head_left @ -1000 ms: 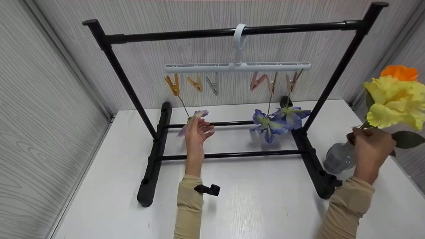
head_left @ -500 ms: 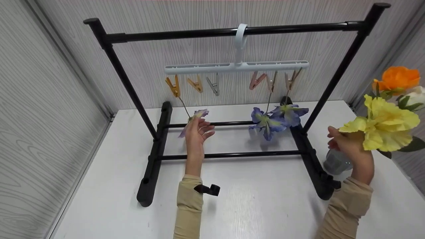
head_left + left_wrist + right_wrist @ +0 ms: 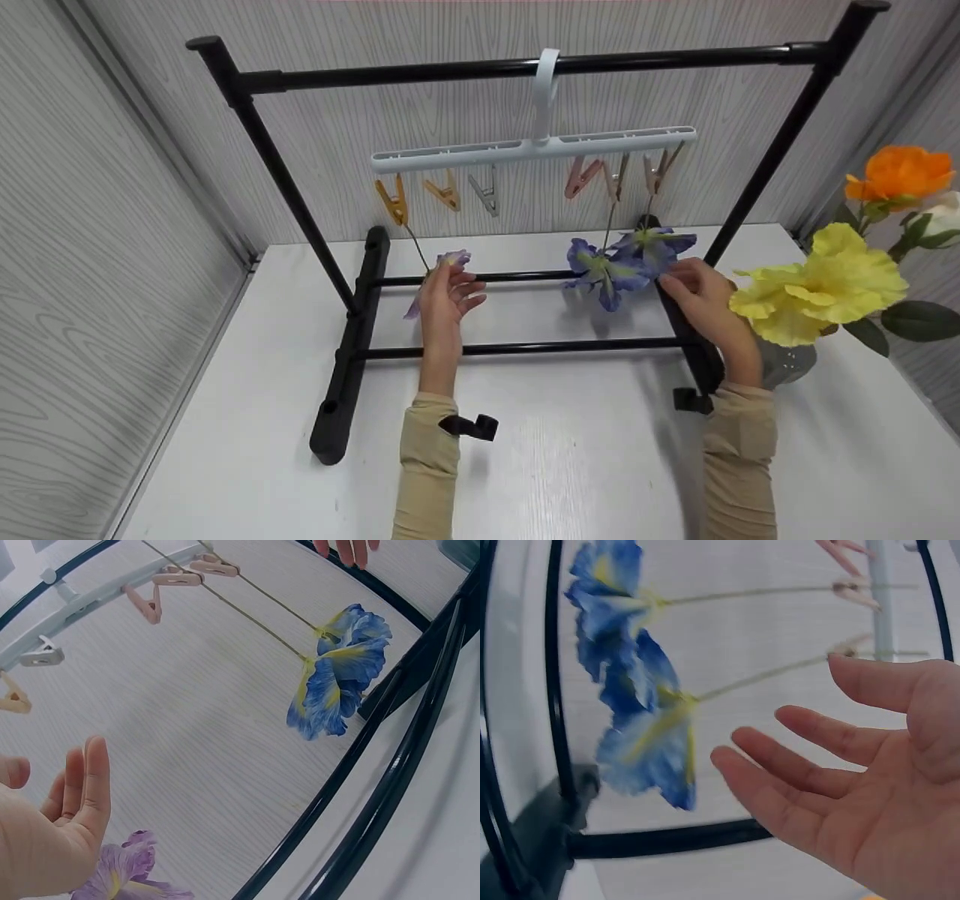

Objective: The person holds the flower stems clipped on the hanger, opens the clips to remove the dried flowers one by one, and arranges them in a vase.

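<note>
In the head view, my left hand (image 3: 444,304) is at a purple flower (image 3: 454,258) that hangs by its stem from an orange clothespin (image 3: 392,202). The left wrist view shows that hand with fingers raised and thumb apart, and purple petals (image 3: 124,870) beyond it. My right hand (image 3: 709,307) is beside two blue-violet flowers (image 3: 611,276), which hang from pinkish clothespins on the right. In the right wrist view its fingers (image 3: 780,765) spread loosely near the blue petals (image 3: 641,742), with nothing in the palm. A pale clip hanger (image 3: 480,154) carries the clothespins.
A black rack (image 3: 412,74) spans the table, its two low bars running between the feet. Behind my right wrist stands a grey vase (image 3: 791,364), with a yellow flower (image 3: 821,281), an orange flower (image 3: 900,178) and a white one above. Further clothespins hang mid-hanger, holding no flowers.
My right hand has left the yellow flower's stem at the vase and moved left to the blue-violet flowers. The hanger now tilts slightly, right end higher. My left hand has stayed put.
</note>
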Demonstrator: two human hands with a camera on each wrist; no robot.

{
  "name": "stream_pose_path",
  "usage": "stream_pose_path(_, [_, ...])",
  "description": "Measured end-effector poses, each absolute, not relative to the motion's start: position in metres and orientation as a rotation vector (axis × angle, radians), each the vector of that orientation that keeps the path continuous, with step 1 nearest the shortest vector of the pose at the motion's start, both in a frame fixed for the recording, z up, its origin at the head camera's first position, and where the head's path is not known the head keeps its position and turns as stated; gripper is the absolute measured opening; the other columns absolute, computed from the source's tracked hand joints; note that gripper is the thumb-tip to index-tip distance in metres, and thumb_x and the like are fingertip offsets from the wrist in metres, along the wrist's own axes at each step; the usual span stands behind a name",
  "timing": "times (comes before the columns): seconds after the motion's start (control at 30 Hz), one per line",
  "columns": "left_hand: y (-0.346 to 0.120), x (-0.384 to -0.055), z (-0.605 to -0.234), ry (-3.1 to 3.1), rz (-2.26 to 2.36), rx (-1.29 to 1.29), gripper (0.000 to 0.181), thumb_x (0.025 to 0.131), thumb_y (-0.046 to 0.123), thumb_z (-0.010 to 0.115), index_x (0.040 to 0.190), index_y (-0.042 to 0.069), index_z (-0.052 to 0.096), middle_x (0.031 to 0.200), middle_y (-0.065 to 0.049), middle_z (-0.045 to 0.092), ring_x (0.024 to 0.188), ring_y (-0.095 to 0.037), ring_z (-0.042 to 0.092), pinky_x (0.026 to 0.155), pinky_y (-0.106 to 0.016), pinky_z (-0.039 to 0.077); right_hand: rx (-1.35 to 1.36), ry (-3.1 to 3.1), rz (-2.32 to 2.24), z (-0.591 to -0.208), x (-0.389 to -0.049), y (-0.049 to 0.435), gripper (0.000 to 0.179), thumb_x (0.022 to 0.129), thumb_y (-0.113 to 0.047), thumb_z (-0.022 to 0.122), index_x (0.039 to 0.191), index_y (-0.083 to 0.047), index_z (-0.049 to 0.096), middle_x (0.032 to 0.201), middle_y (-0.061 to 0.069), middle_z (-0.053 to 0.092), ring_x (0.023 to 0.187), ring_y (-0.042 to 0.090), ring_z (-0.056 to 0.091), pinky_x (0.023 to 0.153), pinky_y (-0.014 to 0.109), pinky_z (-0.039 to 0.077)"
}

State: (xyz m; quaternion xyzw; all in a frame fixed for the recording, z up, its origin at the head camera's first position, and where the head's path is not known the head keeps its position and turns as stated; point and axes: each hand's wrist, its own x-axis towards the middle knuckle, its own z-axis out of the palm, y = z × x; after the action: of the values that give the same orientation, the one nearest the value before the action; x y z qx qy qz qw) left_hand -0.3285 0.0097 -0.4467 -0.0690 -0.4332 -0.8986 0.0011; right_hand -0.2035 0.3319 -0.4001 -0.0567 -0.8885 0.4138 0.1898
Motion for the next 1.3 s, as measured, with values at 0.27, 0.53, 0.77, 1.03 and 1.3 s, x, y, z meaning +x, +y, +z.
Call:
stream_pose_path(0.27, [0.011,-0.329,-0.449,-1.335,-2.823,-0.223,0.033,0.112,0.021,0.046,0.108,-0.01,0.056,0.088,-0.012,0.066,0.073,-0.018,0.071,0.065,-0.029,0.061,-0.188,-2.685,1.32,-0.439,-0.239,0.321,0.053,0.109,-0.031,0.053,0.145,0.007,0.048,0.152,0.032,0.043,0.139,0.051,0.044,0.112,0.061,0.039])
stream_pose_path(0.53, [0.013,-0.328,-0.45,-1.35,-2.817,-0.199,0.031,0.112,0.022,0.047,0.104,-0.006,0.057,0.088,-0.013,0.066,0.074,-0.02,0.07,0.066,-0.03,0.061,-0.351,-2.394,1.634,-0.453,-0.252,0.311,0.052,0.109,-0.025,0.054,0.141,0.015,0.052,0.139,0.032,0.056,0.128,0.04,0.056,0.102,0.038,0.053])
stream_pose_path(0.77, [0.014,-0.328,-0.449,-1.392,-2.816,-0.187,0.025,0.111,0.021,0.048,0.101,0.001,0.059,0.089,-0.014,0.066,0.075,-0.02,0.071,0.066,-0.03,0.061,-0.307,-2.535,1.651,-0.45,-0.249,0.316,0.046,0.109,-0.025,0.053,0.123,0.016,0.065,0.115,0.026,0.071,0.098,0.022,0.071,0.083,0.025,0.058])
stream_pose_path(1.03, [0.024,-0.32,-0.446,-1.59,-2.709,-0.35,0.026,0.111,0.02,0.049,0.107,-0.004,0.059,0.097,-0.013,0.068,0.086,-0.022,0.071,0.071,-0.033,0.062,0.024,-2.788,1.59,-0.445,-0.247,0.312,0.042,0.108,-0.022,0.054,0.11,0.016,0.072,0.1,0.024,0.075,0.088,0.025,0.073,0.082,0.036,0.061])
stream_pose_path(1.3, [0.063,-0.299,-0.448,-1.949,-2.367,-0.748,0.029,0.108,0.014,0.056,0.127,-0.007,0.061,0.128,-0.025,0.063,0.119,-0.028,0.064,0.096,-0.035,0.056,0.194,-2.906,1.542,-0.44,-0.243,0.308,0.038,0.108,-0.021,0.054,0.104,0.012,0.074,0.094,0.019,0.075,0.087,0.03,0.073,0.083,0.043,0.061])
